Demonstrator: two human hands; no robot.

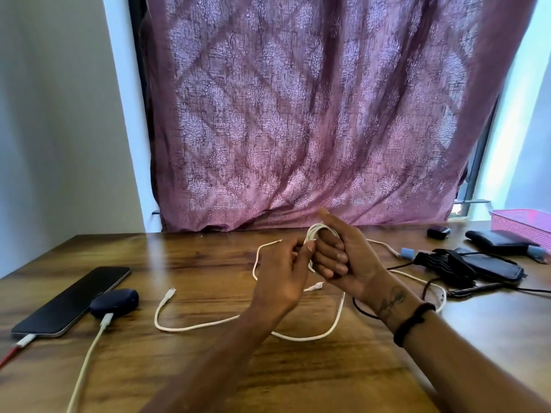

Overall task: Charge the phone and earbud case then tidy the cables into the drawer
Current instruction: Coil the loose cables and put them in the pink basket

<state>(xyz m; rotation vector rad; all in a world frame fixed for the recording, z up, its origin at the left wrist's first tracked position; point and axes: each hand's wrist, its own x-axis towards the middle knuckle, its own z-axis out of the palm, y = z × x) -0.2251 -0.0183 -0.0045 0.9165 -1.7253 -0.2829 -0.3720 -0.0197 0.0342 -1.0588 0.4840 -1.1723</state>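
A thin white charging cable is being held above the middle of the wooden bench by both hands. Several loops of it are being carried around the curled fingers of the right hand, whose thumb is raised; a dark band is being worn at that wrist. A strand of the same cable is being pinched between thumb and fingers of the left hand, just beside the coil, so that the two hands are nearly touching. The remaining length is lying slack on the bench below in wide curves, with one white plug resting to the left and another just under the hands.

At the left edge, a long black slab-shaped phone is lying flat with a red cable plugged into its near end. Touching its right side, a small rounded dark-blue earbud case is being fed by a second white cable running toward the near edge.

To the right, black pouches and black cords are lying in a cluster, with a pink plastic basket behind them. A mauve patterned curtain is hanging beyond the bench.
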